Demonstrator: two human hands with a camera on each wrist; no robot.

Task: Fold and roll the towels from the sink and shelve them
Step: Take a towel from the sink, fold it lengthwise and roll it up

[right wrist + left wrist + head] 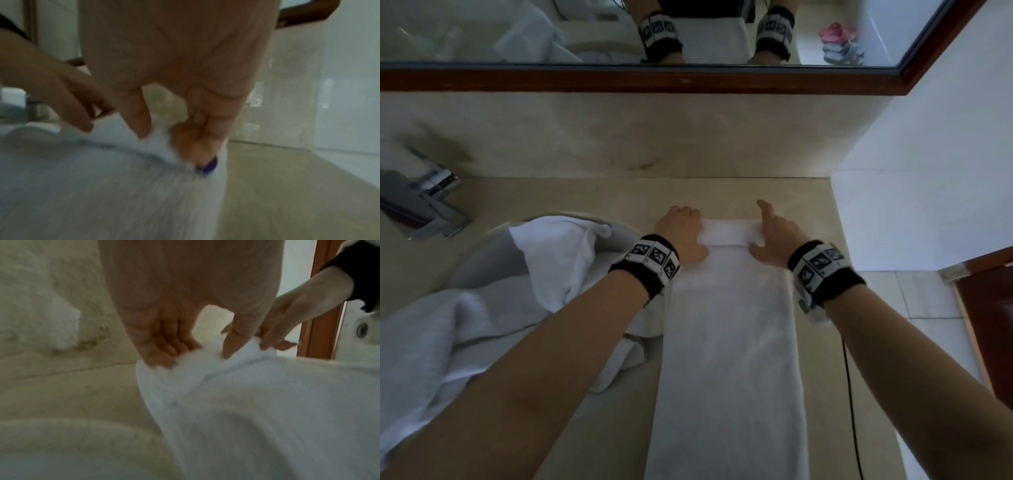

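A white towel [729, 342], folded into a long strip, lies on the beige counter [822, 205] and runs from the back wall toward me. Its far end is turned over into a short roll [727, 231]. My left hand [683, 228] grips the left end of that roll, fingers curled over it and thumb on the strip. My right hand [774, 233] grips the right end with the forefinger pointing away. In the left wrist view the left hand [180, 350] digs its fingertips into the towel [267, 410]. The right wrist view shows the right hand [174, 138] pinching the towel [102, 178].
More white towels [551, 260] are heaped in and over the round sink [482, 267] on the left. A chrome tap [424, 202] stands at the far left. A wood-framed mirror [654, 31] hangs above the backsplash. The counter ends at the right, beside a tiled floor [921, 301] and a black cable [852, 411].
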